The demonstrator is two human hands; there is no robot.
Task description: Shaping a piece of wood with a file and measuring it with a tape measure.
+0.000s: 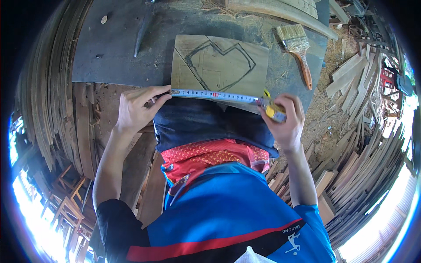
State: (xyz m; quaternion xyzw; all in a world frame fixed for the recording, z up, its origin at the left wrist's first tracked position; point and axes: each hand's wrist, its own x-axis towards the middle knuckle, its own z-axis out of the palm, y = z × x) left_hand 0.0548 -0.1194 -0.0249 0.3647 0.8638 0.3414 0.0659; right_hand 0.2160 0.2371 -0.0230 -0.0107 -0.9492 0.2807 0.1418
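Note:
A wooden board (223, 61) with a dark heart-like outline drawn on it lies on the dark tabletop, close to my body. Along its near edge stretches the white blade of a tape measure (275, 113). My left hand (139, 105) pinches the blade's end at the board's near left corner. The yellow case sits in my right hand (287, 120), fingers wrapped round it, just off the near right corner. Both hands stay at the board's near side, and the blade runs straight between them.
A paintbrush (296, 50) with a wooden handle lies right of the board on the dark tabletop (118, 57). A narrow pointed metal tool (144, 33) rests to the left. Curved timber (280, 15) lies at the back. Stacked wood strips (355, 171) fill the right floor; long planks (48, 87) stand left.

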